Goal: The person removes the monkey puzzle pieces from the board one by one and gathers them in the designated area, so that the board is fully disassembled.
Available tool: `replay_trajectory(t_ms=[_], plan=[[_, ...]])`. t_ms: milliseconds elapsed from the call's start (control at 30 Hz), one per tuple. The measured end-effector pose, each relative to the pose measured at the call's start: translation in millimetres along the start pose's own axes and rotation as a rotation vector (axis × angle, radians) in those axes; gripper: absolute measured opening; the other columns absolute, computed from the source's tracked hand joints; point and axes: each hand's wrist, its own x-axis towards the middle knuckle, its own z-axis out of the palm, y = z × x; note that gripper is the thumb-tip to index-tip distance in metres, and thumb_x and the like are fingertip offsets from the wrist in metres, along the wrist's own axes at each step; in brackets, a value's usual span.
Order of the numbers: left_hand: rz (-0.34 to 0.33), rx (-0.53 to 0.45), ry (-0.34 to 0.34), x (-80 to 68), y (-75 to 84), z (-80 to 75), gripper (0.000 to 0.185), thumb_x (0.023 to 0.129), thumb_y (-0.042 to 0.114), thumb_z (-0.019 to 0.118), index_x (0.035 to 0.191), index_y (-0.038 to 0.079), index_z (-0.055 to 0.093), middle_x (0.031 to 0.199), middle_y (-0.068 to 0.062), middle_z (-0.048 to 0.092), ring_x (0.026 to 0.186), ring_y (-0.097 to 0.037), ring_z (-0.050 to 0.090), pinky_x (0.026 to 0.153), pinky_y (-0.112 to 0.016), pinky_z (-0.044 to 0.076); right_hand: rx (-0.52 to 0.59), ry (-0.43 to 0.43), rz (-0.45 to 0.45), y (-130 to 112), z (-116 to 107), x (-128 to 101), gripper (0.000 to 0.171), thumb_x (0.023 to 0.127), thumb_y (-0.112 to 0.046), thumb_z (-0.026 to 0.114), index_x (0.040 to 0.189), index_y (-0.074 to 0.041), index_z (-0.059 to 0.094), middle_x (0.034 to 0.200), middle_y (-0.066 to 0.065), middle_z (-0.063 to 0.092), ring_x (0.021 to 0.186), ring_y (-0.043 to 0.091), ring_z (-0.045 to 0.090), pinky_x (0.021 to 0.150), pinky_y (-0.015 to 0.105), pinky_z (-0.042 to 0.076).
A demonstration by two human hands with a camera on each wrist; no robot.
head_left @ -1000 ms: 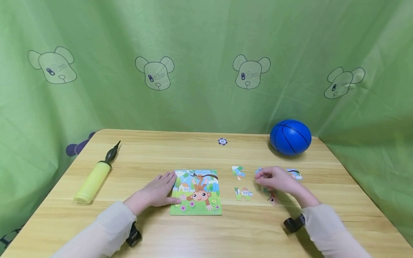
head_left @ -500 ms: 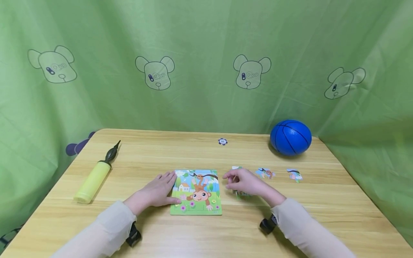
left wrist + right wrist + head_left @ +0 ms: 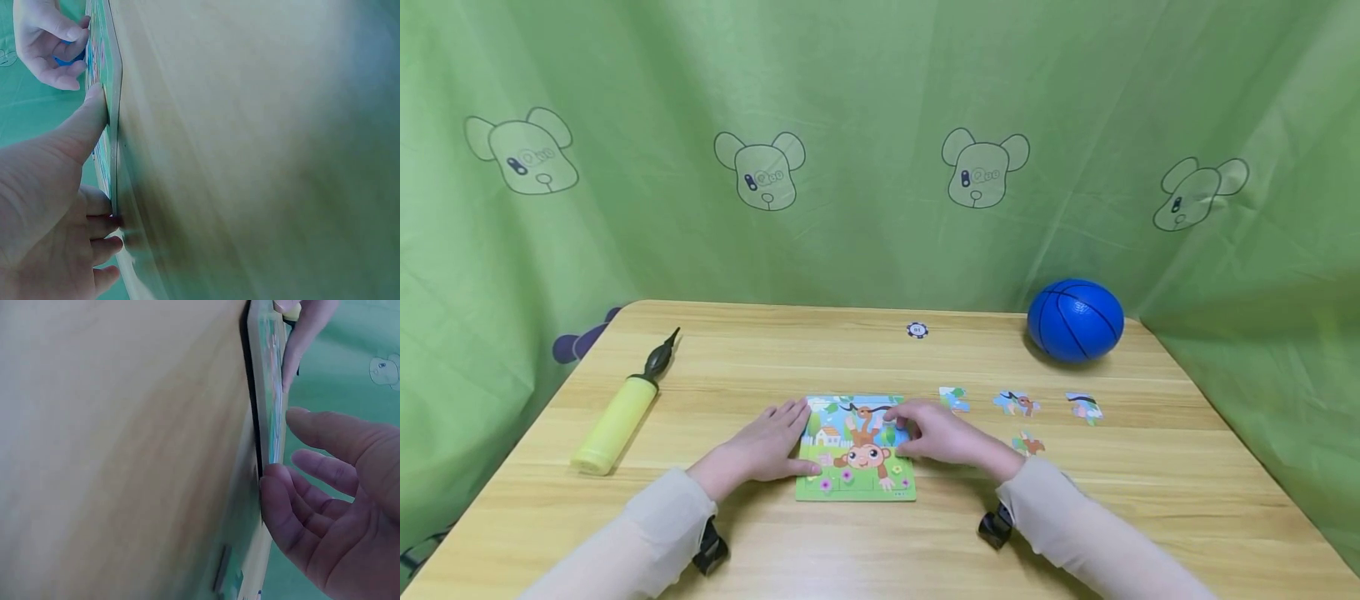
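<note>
The head view is bright and evenly lit from above, with only soft, short shadows under the glossy blue rubber ball (image 3: 1076, 320) and the pale yellow plastic hand pump (image 3: 620, 413) on the light wooden table (image 3: 760, 350), and its wide lens bows the table's edges outward toward the frame's sides. Both wrist views are dimmer and soft: the tabletop close to the lens smears into a featureless blur with a dark patch, and only the fingers and the thin edge of the colourful cardboard puzzle board (image 3: 270, 394) show any definition.
</note>
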Motion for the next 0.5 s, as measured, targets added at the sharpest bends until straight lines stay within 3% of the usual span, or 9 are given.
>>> replay_trajectory(t_ms=[500], plan=[[-0.02, 0.013, -0.001, 1.7, -1.0, 1.1, 0.089, 0.085, 0.056, 0.053, 0.142, -0.007, 0.024, 0.149, -0.019, 0.017, 0.136, -0.033, 0.014, 0.109, -0.046, 0.013, -0.05, -0.041, 0.027, -5.4, 5.2, 3.8, 0.032, 0.081, -0.012, 0.07, 0.111, -0.01, 0.058, 0.095, 0.001, 0.049, 0.076, 0.016, 0.045, 0.066, 0.031, 0.041]])
